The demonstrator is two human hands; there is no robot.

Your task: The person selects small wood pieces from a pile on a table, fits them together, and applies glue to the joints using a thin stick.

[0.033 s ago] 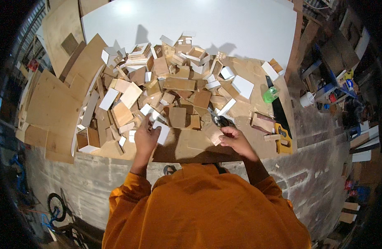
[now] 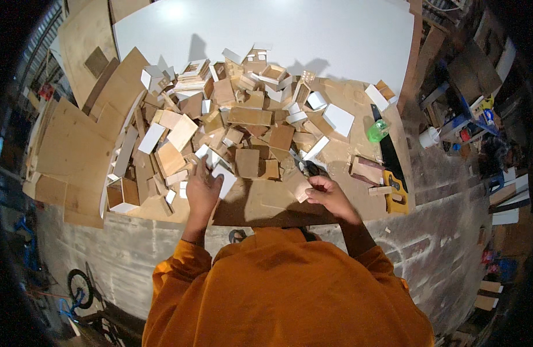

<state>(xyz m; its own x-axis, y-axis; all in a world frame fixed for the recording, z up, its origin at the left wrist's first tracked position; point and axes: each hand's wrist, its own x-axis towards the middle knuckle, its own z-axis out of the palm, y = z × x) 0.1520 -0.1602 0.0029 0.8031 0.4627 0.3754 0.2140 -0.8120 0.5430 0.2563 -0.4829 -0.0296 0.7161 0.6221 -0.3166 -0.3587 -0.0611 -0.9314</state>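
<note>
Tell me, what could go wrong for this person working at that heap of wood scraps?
The left hand rests on a loose white piece at the edge of the heap of offcuts; pieces might slide or tumble. The right hand holds a small wooden piece beside a dark tool, so fingers could get nicked. The handsaw lies close by the right forearm.

- Heap of cut plywood and white board offcuts (image 2: 243, 124) on the brown plywood worktop (image 2: 261, 202) — behind both hands.
- Yellow-handled handsaw (image 2: 389, 156) at the worktop's right edge, green plastic bottle (image 2: 377, 130) just left of it.
- Open white-sided box (image 2: 123, 194) at the heap's left.
</note>
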